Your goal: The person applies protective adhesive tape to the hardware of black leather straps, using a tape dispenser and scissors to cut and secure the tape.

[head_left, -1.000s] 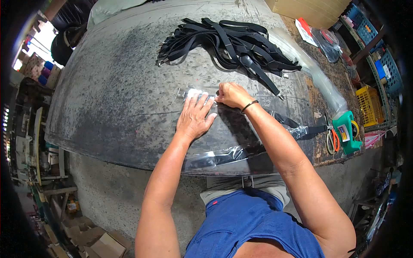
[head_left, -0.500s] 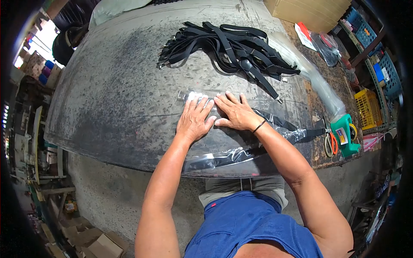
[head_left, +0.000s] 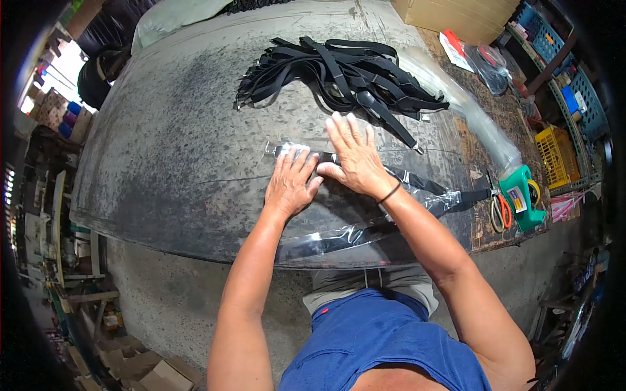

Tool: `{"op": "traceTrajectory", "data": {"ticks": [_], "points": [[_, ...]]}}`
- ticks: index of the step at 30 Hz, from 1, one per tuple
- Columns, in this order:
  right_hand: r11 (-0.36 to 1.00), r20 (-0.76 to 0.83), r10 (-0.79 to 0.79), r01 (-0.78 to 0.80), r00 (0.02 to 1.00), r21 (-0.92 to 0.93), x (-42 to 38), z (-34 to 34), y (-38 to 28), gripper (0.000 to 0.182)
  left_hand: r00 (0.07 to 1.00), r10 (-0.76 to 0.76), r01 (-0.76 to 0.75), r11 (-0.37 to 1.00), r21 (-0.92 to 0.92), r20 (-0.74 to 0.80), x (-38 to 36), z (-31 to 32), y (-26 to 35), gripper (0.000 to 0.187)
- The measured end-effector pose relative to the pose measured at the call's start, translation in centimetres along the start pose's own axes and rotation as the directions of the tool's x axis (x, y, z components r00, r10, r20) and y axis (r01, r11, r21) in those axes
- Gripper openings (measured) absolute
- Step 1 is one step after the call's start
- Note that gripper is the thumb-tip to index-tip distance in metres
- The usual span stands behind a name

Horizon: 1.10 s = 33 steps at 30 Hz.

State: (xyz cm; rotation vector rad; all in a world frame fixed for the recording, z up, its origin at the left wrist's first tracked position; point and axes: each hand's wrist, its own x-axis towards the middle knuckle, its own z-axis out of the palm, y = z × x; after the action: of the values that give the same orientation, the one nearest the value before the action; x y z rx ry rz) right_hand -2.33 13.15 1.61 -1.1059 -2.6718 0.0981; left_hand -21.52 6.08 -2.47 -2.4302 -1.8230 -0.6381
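My left hand [head_left: 291,182] lies flat, fingers spread, on the left end of a clear plastic sleeve [head_left: 272,149] with a black strap inside. Beside it, my right hand [head_left: 354,156] is spread too; its fingers point away from me and its palm covers part of the same sleeve. From under the right wrist the sleeved strap [head_left: 417,182] runs on to the right. Nearer the table's front edge lies another plastic-wrapped black strap [head_left: 332,241], partly hidden by my right forearm. Beyond my hands is a tangled pile of black straps [head_left: 339,72] with metal clips.
At the right stand a green tape dispenser [head_left: 521,199] and orange-handled scissors [head_left: 502,212]. A long bundle of clear plastic sleeves [head_left: 479,120] reaches towards the dispenser. A cardboard box [head_left: 460,19] is at the back right, and a yellow crate [head_left: 553,156] sits beyond the table's right side.
My right hand has shifted a little right and away from me, its fingers now reaching past the sleeve. My left hand has stayed nearly in place.
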Motion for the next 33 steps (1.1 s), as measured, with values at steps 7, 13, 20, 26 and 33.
{"op": "traceTrajectory", "data": {"ticks": [7, 13, 20, 26, 33], "points": [[0.992, 0.276, -0.014, -0.020, 0.961, 0.121, -2.0, 1.0, -1.7, 0.079, 0.999, 0.024, -0.026, 0.999, 0.045, 0.047, 0.4, -0.4, 0.2, 0.051], [0.965, -0.167, 0.031, 0.014, 0.985, 0.262, -9.9, -6.1, 1.8, 0.057, 0.996, 0.010, -0.015, 0.998, 0.054, 0.091, 0.3, -0.3, 0.5, 0.056], [0.936, -0.203, 0.347, -0.350, 0.915, 0.024, -25.5, -9.7, 16.7, 0.049, 0.995, -0.009, 0.001, 0.998, 0.070, 0.104, 0.3, -0.5, 0.6, 0.061], [0.935, -0.143, 0.353, -0.350, 0.924, 0.050, -26.7, -6.0, 18.8, 0.025, 0.992, 0.120, -0.114, 0.976, 0.187, -0.023, 0.2, -0.8, 1.3, 0.060], [0.996, -0.317, 0.062, -0.081, 0.946, -0.044, -19.4, -16.4, 13.5, 0.011, 0.963, 0.147, -0.200, 0.951, -0.236, -0.224, 3.4, -2.9, 13.2, 0.047]]}}
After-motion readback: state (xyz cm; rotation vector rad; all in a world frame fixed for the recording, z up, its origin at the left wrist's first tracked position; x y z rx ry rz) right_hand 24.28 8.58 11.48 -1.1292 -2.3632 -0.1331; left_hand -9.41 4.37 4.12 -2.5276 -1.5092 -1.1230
